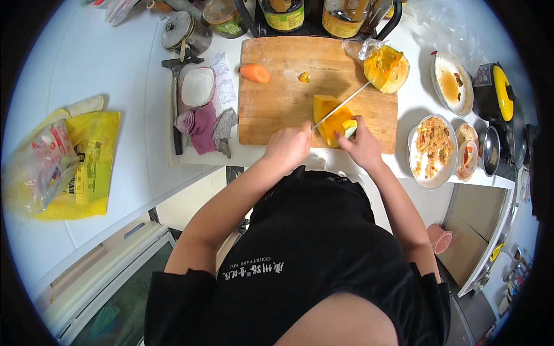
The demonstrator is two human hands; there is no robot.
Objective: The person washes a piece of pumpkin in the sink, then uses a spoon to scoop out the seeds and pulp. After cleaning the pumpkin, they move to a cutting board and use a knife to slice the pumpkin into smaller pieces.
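My left hand (289, 145) grips a knife (342, 105) whose blade, seen edge-on, slants across a pumpkin wedge (324, 106) on the wooden cutting board (272, 116). With thumb and fingers, my right hand (362, 145) holds the wedge at its near right end, where pale green rind shows. The knife handle is hidden in my left fist. Near the blade's far end, a larger cut pumpkin piece (386, 69) with seeds sits at the board's upper right corner. An orange carrot piece (255, 73) and a small pumpkin scrap (304, 77) lie farther back.
Left of the board are a purple cloth (203, 129), a grey cloth (225, 129), a white container (198, 86) and a printed paper slip (223, 78). Jars (283, 17) stand behind. On the right are a plate of food (433, 147), a sauce-stained plate (453, 84) and a metal bowl (491, 151).
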